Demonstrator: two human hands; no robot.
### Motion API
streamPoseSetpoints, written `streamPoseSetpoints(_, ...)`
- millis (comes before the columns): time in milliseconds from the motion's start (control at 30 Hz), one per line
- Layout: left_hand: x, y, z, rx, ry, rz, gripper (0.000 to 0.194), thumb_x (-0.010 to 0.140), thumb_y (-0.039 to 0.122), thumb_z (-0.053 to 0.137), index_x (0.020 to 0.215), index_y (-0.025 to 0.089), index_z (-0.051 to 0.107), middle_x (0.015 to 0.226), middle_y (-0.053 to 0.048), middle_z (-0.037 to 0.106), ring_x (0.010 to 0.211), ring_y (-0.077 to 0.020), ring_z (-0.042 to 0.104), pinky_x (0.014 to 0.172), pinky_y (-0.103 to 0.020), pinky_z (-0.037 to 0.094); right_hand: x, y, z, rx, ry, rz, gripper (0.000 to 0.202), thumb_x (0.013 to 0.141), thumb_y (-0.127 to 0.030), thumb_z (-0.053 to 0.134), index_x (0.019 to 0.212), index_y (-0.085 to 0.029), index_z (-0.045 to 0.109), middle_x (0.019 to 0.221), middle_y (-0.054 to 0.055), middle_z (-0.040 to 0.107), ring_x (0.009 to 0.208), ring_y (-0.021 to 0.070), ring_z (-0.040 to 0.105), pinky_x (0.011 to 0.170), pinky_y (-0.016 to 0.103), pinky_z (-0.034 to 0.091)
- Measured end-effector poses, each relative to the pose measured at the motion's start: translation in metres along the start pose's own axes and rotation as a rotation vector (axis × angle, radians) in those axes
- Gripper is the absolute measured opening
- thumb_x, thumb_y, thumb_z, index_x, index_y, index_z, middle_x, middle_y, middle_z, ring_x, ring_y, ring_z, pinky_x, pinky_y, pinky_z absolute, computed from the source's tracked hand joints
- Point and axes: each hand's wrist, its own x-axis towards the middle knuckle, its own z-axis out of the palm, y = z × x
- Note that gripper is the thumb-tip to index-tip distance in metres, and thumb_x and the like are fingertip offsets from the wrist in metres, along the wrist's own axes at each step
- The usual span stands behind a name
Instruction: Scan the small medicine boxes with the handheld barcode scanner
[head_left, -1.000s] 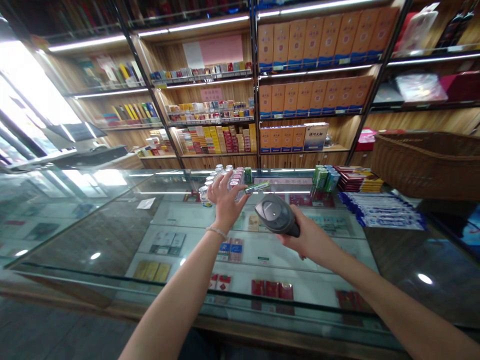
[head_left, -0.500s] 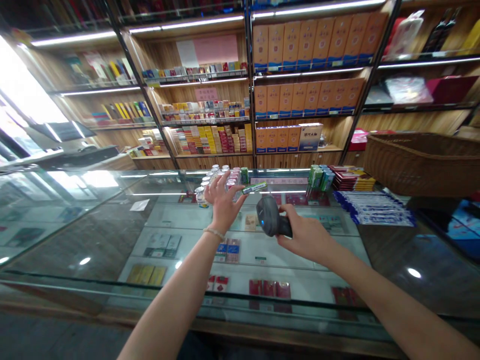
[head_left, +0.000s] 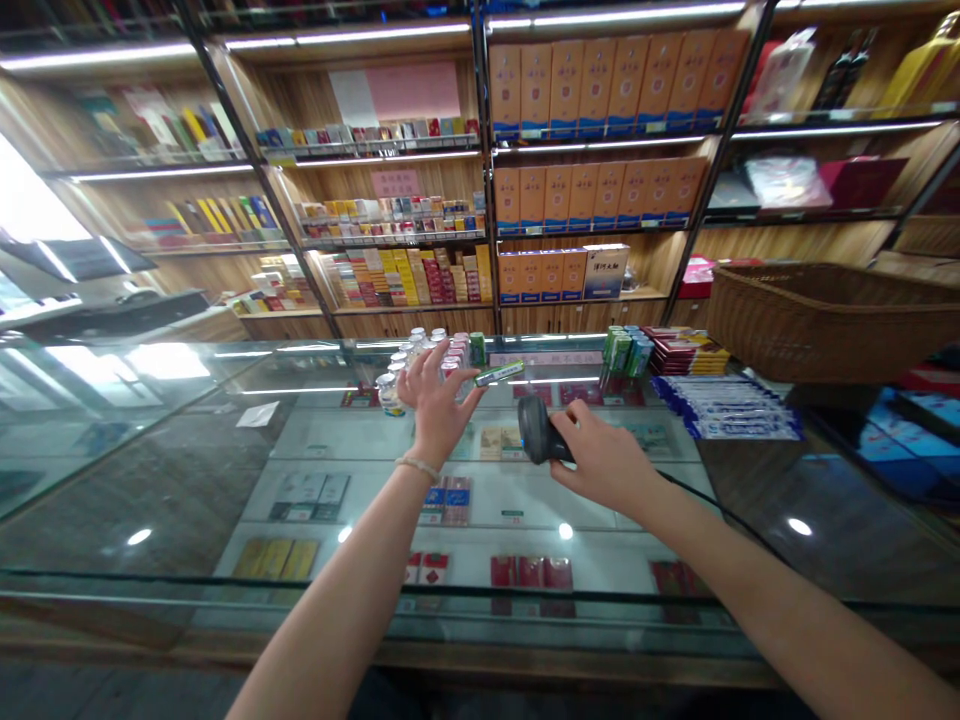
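Observation:
Between the thumb and a finger of my left hand (head_left: 439,405) is a slim green-and-white pack (head_left: 499,373), its printed side turned up toward me; the other fingers are spread. A beaded bracelet circles the left wrist. My right hand (head_left: 604,455) is wrapped round the handle of a dark grey barcode scanner (head_left: 534,430), whose head points left, just below and to the right of the pack. Both hands are above the glass counter (head_left: 465,625). White-capped bottles (head_left: 391,392) stand behind my left hand, partly hidden by it.
Green and blue tubes (head_left: 619,352), red and yellow packs (head_left: 686,352) and blue-white sachets (head_left: 727,408) sit on the counter's right, near a wicker basket (head_left: 825,325). A paper slip (head_left: 257,414) lies left. A black cable trails behind my right forearm. Stocked shelves stand behind.
The view has shifted slightly. The scanner's head has turned further to the left, and its cable now shows behind my right forearm. My left hand still holds the pack.

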Motion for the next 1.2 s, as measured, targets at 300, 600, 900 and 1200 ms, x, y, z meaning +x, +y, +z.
streamPoseSetpoints(300, 0.0, 0.001, 0.0, -0.001, -0.01, -0.002, 0.02, 0.09, 0.048, 0.074, 0.1, 0.032, 0.079, 0.158, -0.005, 0.052, 0.148, -0.0356, 0.038, 0.125, -0.062, 0.017, -0.001, -0.003, 0.009, -0.03, -0.008, -0.019, 0.035, 0.093, -0.035, 0.056, 0.124, -0.019, 0.055, 0.129, 0.013, 0.055, 0.113, 0.0283, 0.06, 0.066, 0.031, 0.05)
streamPoseSetpoints(600, 0.0, 0.004, -0.001, 0.0, -0.011, 0.0, 0.018, 0.088, 0.046, 0.076, 0.1, 0.033, 0.079, 0.157, -0.005, 0.052, 0.148, -0.0358, 0.038, 0.125, -0.062, 0.018, -0.001, -0.003, 0.013, -0.018, 0.002, -0.012, 0.035, 0.093, -0.033, 0.054, 0.125, -0.018, 0.056, 0.129, 0.013, 0.056, 0.114, 0.0287, 0.059, 0.065, 0.033, 0.051)
streamPoseSetpoints(900, 0.0, 0.003, 0.0, -0.011, -0.008, 0.003, 0.018, 0.088, 0.046, 0.076, 0.1, 0.033, 0.078, 0.157, -0.004, 0.053, 0.148, -0.0358, 0.04, 0.126, -0.061, 0.016, -0.002, -0.001, 0.018, -0.046, 0.034, -0.039, 0.037, 0.093, -0.032, 0.053, 0.125, -0.015, 0.06, 0.131, 0.016, 0.059, 0.117, 0.0317, 0.056, 0.087, 0.041, 0.052)
streamPoseSetpoints(1200, -0.001, 0.004, 0.0, -0.01, -0.012, 0.008, 0.018, 0.088, 0.046, 0.076, 0.101, 0.034, 0.078, 0.157, -0.003, 0.052, 0.147, -0.0355, 0.04, 0.125, -0.06, 0.019, -0.005, 0.006, 0.038, -0.054, 0.17, -0.093, 0.051, 0.095, -0.04, 0.053, 0.137, -0.012, 0.059, 0.163, 0.023, 0.042, 0.152, 0.041, 0.03, 0.118, 0.077, 0.019)
